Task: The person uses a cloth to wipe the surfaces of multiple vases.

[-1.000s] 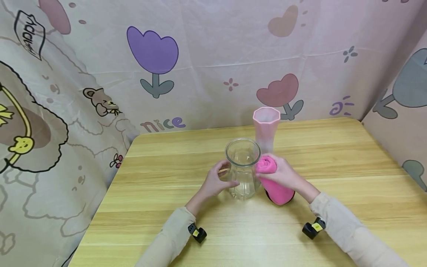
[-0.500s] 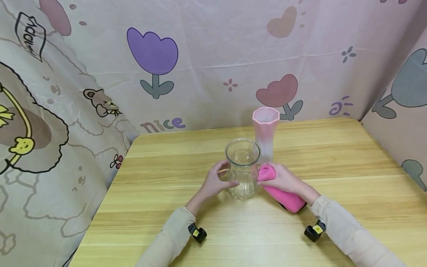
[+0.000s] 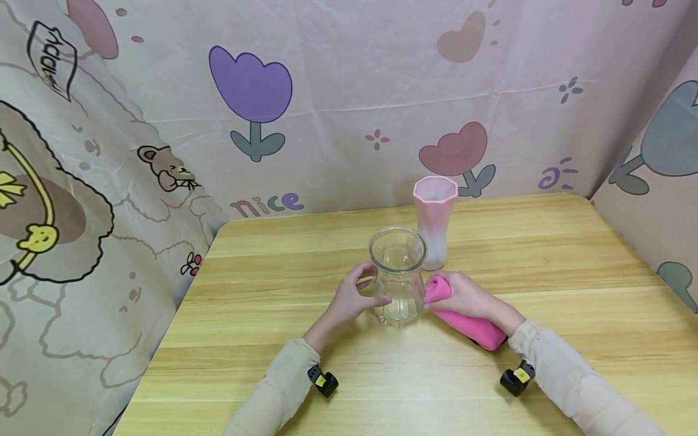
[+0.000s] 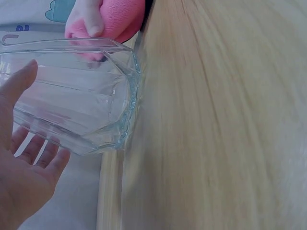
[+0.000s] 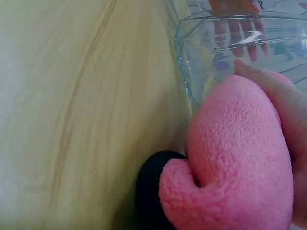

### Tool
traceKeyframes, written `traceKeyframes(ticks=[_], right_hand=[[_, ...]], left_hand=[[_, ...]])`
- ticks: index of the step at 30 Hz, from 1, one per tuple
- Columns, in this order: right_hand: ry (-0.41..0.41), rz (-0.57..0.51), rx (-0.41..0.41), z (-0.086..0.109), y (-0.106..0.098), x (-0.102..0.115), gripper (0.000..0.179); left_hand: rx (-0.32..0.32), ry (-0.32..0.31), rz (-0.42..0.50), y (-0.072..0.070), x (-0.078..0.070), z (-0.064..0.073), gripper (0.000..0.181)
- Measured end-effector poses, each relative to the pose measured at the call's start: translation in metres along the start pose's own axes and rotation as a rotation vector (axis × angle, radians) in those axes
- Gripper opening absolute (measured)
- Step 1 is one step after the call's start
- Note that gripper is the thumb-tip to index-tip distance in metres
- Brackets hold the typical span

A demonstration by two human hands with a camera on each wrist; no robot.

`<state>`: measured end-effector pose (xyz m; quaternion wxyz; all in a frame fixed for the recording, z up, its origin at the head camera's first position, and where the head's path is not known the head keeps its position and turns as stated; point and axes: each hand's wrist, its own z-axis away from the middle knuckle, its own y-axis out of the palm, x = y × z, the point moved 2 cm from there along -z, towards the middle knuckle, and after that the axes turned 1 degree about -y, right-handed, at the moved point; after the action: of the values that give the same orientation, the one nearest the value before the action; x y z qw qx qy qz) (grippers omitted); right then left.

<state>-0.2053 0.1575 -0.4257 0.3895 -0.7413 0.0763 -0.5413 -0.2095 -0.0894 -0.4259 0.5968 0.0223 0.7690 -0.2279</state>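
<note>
A clear glass vase (image 3: 398, 293) stands upright on the table, its round mouth facing up. My left hand (image 3: 351, 295) holds it from the left, thumb across the near side and fingers round the far side. In the left wrist view, the thumb and fingers of this hand (image 4: 24, 167) lie about the glass. My right hand (image 3: 466, 297) grips a pink fuzzy rolled cloth (image 5: 240, 139) just right of the vase. A rounded black part (image 5: 156, 187) shows beneath the cloth; what it is, I cannot tell. The cloth slants down toward the right wrist.
A pink-and-white faceted vase (image 3: 435, 218) stands upright behind the glass one, slightly to the right. The wooden table (image 3: 272, 266) ends at a patterned curtain (image 3: 338, 121) at the back. A small black camera is strapped to each sleeve.
My right hand has moved slightly down and right, with the cloth tilting further toward the right. More of the pink vase's base shows now. The left hand and the glass vase have stayed put.
</note>
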Motion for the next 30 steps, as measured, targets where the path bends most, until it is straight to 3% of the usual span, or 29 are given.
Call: traceKeyframes(ticks=[6,11,16,19,30], right_hand=[[0.012,-0.144,-0.11,-0.002,-0.003,0.008,0.047],[0.016,-0.203,-0.21,-0.006,-0.008,0.02,0.043],[0.002,-0.251,-0.294,-0.009,-0.014,0.037,0.045],[-0.009,-0.267,-0.333,-0.008,-0.018,0.047,0.047],[-0.06,-0.275,-0.473,-0.001,-0.04,0.068,0.049]], left_hand=[[-0.001,-0.029,0.027,0.0,0.0,0.0,0.07],[0.02,-0.052,0.042,0.0,-0.003,-0.001,0.07],[0.032,-0.071,0.069,-0.001,-0.019,0.002,0.069],[0.035,-0.072,0.067,-0.002,-0.03,0.005,0.068],[0.037,-0.079,0.067,-0.002,-0.031,0.006,0.069]])
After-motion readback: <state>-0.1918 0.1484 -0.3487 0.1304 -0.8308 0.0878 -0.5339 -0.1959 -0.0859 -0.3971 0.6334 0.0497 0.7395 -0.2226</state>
